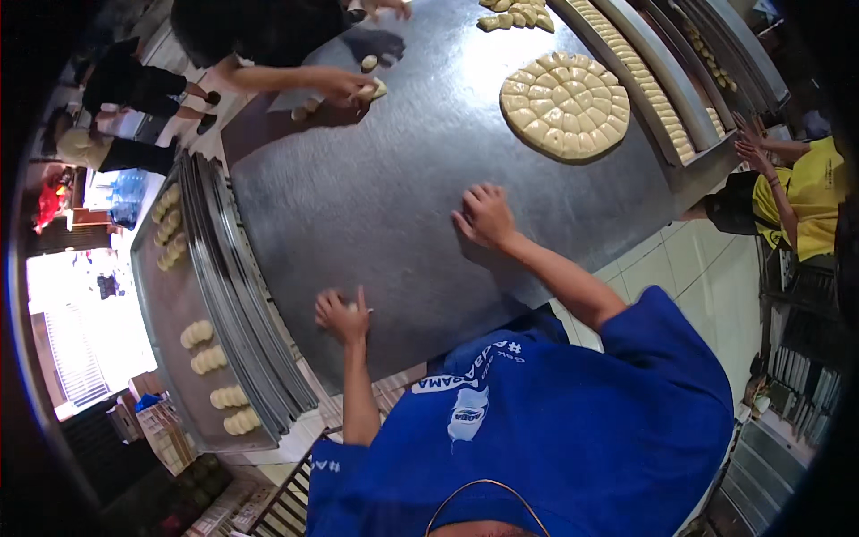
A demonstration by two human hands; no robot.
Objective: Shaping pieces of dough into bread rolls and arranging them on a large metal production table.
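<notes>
Both of my hands are on the grey metal worktable [385, 197]. My left hand [343, 318] is near its front left edge, thumb apart from the bent fingers, with no object visible in it. A tiny pale spot beside the thumb is too small to name. My right hand [488, 217] rests farther right and farther in, its fingers loosely curved and apart over the metal; nothing shows in it, though the palm is hidden. Beyond it lies a large round slab of pale dough [565, 107], scored into many pieces. It does not touch my hand.
Across the table, a co-worker's hand [344, 87] handles small dough pieces. More dough pieces [517, 13] lie at the far edge. Long trays of dough [635, 72] stand on the right. A stack of metal trays [165, 313] with dough rolls stands left. A person in yellow [810, 192] is at right.
</notes>
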